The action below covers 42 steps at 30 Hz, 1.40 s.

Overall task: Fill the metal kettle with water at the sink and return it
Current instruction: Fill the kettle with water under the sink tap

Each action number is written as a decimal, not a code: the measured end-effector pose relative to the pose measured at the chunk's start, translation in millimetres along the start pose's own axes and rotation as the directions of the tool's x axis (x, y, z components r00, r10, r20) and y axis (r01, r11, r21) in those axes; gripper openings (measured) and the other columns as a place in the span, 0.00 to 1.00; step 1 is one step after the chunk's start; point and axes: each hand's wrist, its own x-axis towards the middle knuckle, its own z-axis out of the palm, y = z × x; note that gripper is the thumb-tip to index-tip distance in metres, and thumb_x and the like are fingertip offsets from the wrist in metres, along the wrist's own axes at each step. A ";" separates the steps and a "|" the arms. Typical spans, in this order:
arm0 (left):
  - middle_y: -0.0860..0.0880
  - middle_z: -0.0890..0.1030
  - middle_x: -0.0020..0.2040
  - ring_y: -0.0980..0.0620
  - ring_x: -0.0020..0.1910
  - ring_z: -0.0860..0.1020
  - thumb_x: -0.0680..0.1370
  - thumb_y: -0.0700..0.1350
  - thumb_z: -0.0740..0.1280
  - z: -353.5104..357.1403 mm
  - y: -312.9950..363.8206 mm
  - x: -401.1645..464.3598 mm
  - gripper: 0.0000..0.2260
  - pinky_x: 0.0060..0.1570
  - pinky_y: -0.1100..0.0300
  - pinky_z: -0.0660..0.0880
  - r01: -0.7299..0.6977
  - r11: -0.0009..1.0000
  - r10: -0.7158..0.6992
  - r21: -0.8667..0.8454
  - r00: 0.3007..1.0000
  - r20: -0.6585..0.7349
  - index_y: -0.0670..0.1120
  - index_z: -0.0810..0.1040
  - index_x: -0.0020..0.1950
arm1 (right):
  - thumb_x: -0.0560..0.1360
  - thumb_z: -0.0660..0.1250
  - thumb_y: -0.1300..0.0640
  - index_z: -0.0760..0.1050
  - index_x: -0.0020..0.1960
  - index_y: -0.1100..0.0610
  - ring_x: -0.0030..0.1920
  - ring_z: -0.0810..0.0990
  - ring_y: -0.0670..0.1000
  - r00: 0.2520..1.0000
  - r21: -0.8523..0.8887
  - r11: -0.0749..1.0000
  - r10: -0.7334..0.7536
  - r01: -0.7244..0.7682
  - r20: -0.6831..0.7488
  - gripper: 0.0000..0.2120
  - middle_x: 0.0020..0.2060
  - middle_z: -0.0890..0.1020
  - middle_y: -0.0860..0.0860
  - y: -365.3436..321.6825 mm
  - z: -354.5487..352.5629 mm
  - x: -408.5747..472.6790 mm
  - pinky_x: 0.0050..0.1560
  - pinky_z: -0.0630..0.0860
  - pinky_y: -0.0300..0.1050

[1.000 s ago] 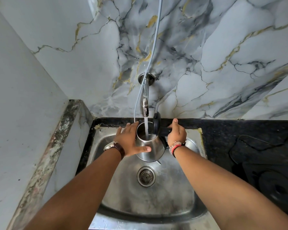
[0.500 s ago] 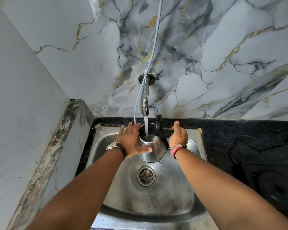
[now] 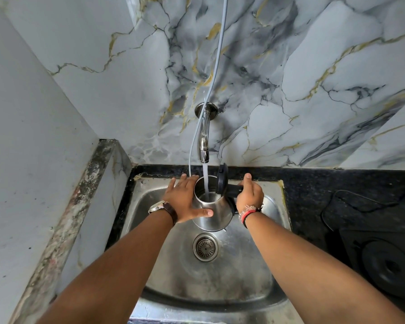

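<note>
The metal kettle [image 3: 216, 212] hangs upright over the steel sink [image 3: 150, 206], directly under the chrome tap [image 3: 204, 146]. Its black lid [image 3: 222, 181] is flipped up on the right. Water streams from the tap into the kettle's mouth. My left hand [image 3: 185, 201] is pressed flat against the kettle's left side, thumb across the front. My right hand [image 3: 249, 195] is closed round the black handle.
A grey hose [image 3: 216, 73] hangs down the marble wall beside the tap. The sink drain [image 3: 205, 247] lies below the kettle. A black countertop [image 3: 313, 195] on the right carries a black kettle base [image 3: 388, 265] and its cord. A white wall stands on the left.
The kettle and both hands have stayed almost still under the running water. The water level inside the kettle looks higher.
</note>
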 end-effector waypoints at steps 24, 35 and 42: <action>0.48 0.61 0.82 0.47 0.83 0.49 0.61 0.83 0.64 -5.2 7.7 -1.8 0.58 0.80 0.43 0.39 -0.007 1.000 0.007 -0.017 0.999 0.046 0.54 0.53 0.81 | 0.75 0.51 0.31 0.76 0.31 0.51 0.38 0.81 0.57 1.000 -0.027 0.999 0.023 -0.023 -0.014 0.30 0.30 0.81 0.50 2.6 -7.3 -6.1 0.46 0.80 0.57; 0.48 0.61 0.82 0.47 0.83 0.50 0.60 0.84 0.64 -4.1 3.4 -4.0 0.58 0.79 0.43 0.39 -0.006 1.000 0.007 -0.015 0.999 0.039 0.55 0.52 0.81 | 0.73 0.50 0.29 0.76 0.31 0.52 0.38 0.80 0.59 1.000 -0.038 0.999 0.017 -0.017 -0.006 0.32 0.30 0.81 0.53 1.9 -4.5 -8.9 0.46 0.80 0.59; 0.48 0.60 0.83 0.47 0.83 0.49 0.61 0.84 0.63 -5.7 4.8 -5.7 0.58 0.80 0.43 0.39 -0.004 1.000 0.004 0.008 0.999 0.053 0.55 0.51 0.82 | 0.74 0.50 0.29 0.75 0.31 0.52 0.38 0.80 0.59 1.000 -0.044 0.999 0.006 -0.006 -0.013 0.31 0.30 0.81 0.54 4.0 -4.4 -9.9 0.46 0.80 0.59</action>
